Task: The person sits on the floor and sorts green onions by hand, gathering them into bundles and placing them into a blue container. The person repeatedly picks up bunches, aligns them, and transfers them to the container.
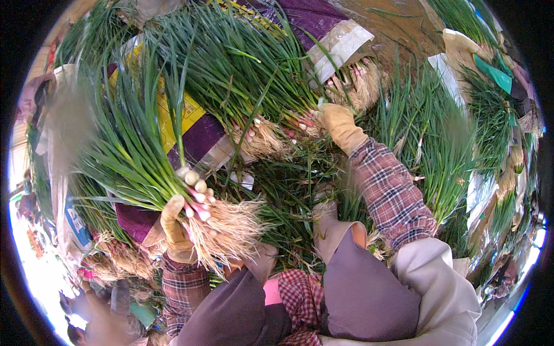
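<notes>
My left hand, in a tan work glove, grips a bunch of green onions near the bulbs. Its leaves fan up and to the left. White and pink bulbs show above the hand, and long pale roots hang to its right. My right hand, gloved alike, reaches to the bulb end of another pile of green onions lying on purple and yellow sacking. Its fingertips are at the stems beside the pink bulbs; whether they are closed around any is hidden.
Loose onion leaves and trimmings litter the ground between my legs. Purple sacking with a pale hem lies beyond my right hand. More green onions stand close at the right. Part of another person shows at the lower left.
</notes>
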A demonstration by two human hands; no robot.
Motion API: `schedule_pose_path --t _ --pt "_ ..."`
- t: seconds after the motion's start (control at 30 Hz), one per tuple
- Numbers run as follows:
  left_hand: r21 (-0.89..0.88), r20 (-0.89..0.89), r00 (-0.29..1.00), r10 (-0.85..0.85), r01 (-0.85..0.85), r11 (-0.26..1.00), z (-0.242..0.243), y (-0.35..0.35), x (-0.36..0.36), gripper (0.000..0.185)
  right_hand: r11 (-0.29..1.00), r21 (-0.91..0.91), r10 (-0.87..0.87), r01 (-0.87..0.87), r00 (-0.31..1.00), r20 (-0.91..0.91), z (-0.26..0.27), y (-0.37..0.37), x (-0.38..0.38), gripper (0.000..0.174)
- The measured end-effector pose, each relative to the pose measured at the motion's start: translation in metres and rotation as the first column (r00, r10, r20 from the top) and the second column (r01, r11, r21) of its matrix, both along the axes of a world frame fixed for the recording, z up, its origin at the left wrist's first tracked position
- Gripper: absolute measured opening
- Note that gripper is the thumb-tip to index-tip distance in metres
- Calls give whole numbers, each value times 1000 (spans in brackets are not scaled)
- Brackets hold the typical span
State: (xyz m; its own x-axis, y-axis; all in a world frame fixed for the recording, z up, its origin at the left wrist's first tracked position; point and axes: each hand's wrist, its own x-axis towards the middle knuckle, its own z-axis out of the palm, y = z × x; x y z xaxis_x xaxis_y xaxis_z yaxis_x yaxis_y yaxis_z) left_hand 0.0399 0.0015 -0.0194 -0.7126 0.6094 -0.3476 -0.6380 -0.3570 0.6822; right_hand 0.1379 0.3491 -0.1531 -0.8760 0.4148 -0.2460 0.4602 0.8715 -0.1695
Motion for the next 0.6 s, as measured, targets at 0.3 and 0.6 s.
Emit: schedule_pose_path --t 0.3,0.6 --pt "63 127 989 -71 63 996 14 -11 5 87 901 -394 -245 183 963 -115 75 -26 33 28" --pt "108 286 951 -114 86 990 17 -12 18 94 -130 -972 -426 198 874 235 104 -63 39 49"
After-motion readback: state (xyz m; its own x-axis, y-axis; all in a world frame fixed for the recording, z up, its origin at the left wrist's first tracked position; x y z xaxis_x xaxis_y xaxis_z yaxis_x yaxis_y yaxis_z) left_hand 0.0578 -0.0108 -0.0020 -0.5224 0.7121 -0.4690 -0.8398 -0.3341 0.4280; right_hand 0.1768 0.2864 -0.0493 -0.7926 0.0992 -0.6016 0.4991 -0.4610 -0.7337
